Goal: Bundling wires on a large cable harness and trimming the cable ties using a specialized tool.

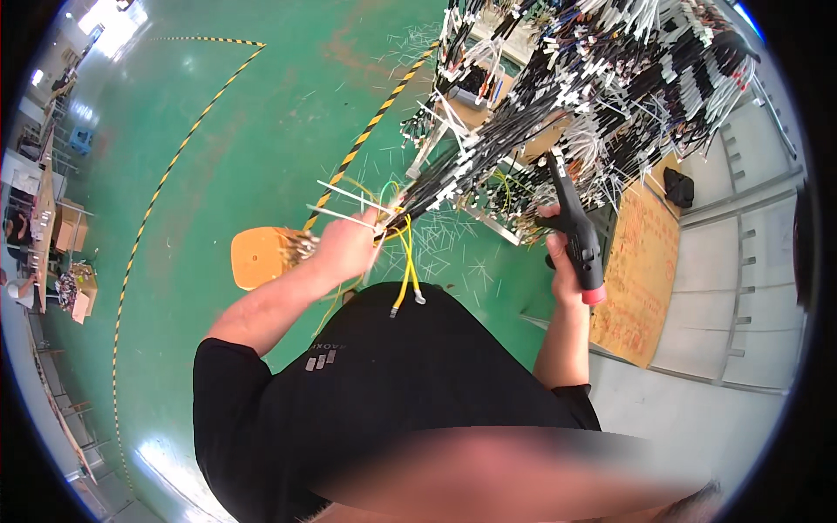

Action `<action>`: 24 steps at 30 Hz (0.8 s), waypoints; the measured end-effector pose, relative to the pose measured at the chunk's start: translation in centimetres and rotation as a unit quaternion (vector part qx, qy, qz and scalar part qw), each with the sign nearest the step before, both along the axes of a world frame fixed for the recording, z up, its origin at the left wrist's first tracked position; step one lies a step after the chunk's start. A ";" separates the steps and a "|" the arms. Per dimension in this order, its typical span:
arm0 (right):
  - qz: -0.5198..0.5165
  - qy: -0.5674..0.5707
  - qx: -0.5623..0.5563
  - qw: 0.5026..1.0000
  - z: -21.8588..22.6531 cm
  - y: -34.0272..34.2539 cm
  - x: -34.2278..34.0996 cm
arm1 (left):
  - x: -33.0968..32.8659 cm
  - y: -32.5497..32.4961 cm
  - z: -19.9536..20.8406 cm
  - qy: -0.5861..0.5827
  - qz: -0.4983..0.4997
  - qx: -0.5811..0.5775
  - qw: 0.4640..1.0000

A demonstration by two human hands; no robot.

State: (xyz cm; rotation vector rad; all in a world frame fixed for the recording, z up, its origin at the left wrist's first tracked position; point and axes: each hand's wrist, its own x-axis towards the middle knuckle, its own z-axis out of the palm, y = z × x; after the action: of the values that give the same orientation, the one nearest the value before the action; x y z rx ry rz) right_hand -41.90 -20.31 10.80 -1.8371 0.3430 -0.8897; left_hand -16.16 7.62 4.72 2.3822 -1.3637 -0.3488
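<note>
My left hand is closed around the near end of a long bundle of black cables. White cable ties stick out from the bundle beside my fingers. Below the grip hang yellow wires with metal lugs on their ends. In my right hand is a black cable tie gun with a red rear knob, its nose pointing away from me. The gun is to the right of the bundle, apart from it. Part of my left fingers is hidden behind wires and ties.
A large heap of black and white cables hangs over a rack at the far right. A wooden board leans near white panels on the right. An orange stool stands left. Tie offcuts litter the green floor.
</note>
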 end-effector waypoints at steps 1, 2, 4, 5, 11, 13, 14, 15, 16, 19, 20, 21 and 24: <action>0.005 0.037 -0.014 0.999 1.2 -0.6 0.0 | 0.5 -0.1 -1.8 -0.038 0.010 -0.032 0.999; 0.019 0.074 0.032 0.997 2.1 -1.0 -0.1 | 0.8 -0.4 -2.4 -0.076 0.019 -0.063 0.995; 0.057 0.120 0.087 0.987 3.6 -1.3 0.5 | 1.4 -0.5 -3.6 -0.149 0.034 -0.051 0.987; 0.075 0.120 0.120 0.983 3.7 -1.4 1.1 | 1.8 -0.7 -3.7 -0.167 0.040 -0.042 0.984; 0.143 0.239 0.129 0.952 5.5 -2.7 5.4 | 4.0 -1.4 -4.2 -0.195 0.024 -0.039 0.980; 0.143 0.257 0.165 0.941 6.5 -3.3 6.7 | 5.1 -1.4 -4.7 -0.246 0.003 -0.063 0.967; 0.157 0.279 0.192 0.928 7.3 -3.8 7.1 | 5.4 -1.5 -4.1 -0.249 -0.001 -0.036 0.968; 0.170 0.301 0.219 0.912 8.1 -4.0 7.5 | 5.6 -1.5 -3.8 -0.246 0.002 -0.040 0.968; 0.191 0.305 0.231 0.904 8.8 -4.0 8.1 | 5.8 -1.4 -3.7 -0.279 -0.007 -0.056 0.959; 0.160 0.358 0.260 0.882 10.0 -4.5 9.3 | 6.3 -1.2 -3.2 -0.325 -0.013 -0.071 0.943; 0.162 0.370 0.261 0.877 10.7 -4.1 9.8 | 6.5 -1.1 -2.9 -0.322 -0.017 -0.060 0.945; 0.163 0.382 0.262 0.871 11.4 -3.7 10.1 | 6.7 -1.0 -2.6 -0.318 -0.022 -0.049 0.947; 0.160 0.401 0.208 0.878 12.5 -2.5 10.8 | 7.3 -0.9 -1.7 -0.318 -0.032 -0.066 0.945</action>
State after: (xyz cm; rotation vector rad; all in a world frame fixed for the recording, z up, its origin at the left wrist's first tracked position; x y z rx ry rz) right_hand -31.14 -22.86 23.34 -1.6969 0.6573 0.2137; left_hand -8.90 6.69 3.01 2.4350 -1.6584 0.5339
